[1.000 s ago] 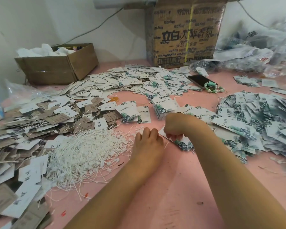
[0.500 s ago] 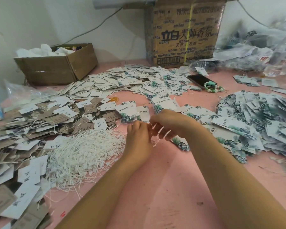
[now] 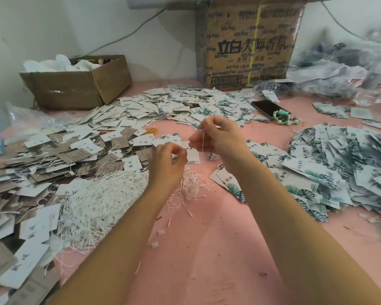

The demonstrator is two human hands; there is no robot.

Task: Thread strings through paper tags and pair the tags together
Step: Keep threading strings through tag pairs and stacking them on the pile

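My right hand [image 3: 218,137] is raised over the middle of the pink table [image 3: 207,249], thumb and forefinger closed on one thin white string [image 3: 203,139]. The string hangs nearly straight up and down, its long axis vertical, the top end at my fingertips and the rest dropping past my palm. My left hand [image 3: 167,159] sits lower and just beside it, fingers curled and tips drawn together. I cannot tell what is between them, or whether they hold the string's lower end. A white tag [image 3: 193,155] lies flat on the table just beyond that hand.

The loose pile of strings [image 3: 97,199] lies under my left forearm. Brown and white tags [image 3: 53,155] are heaped at the left, and leaf-printed tags [image 3: 339,164] at the right. One leaf tag [image 3: 227,183] by my right forearm carries dark characters too small to read.

The tall carton [image 3: 249,42] at the back wall shows "立白" in large dark print, with smaller lines that I cannot make out. A phone [image 3: 265,107] and a green bead bracelet [image 3: 287,120] lie near it.
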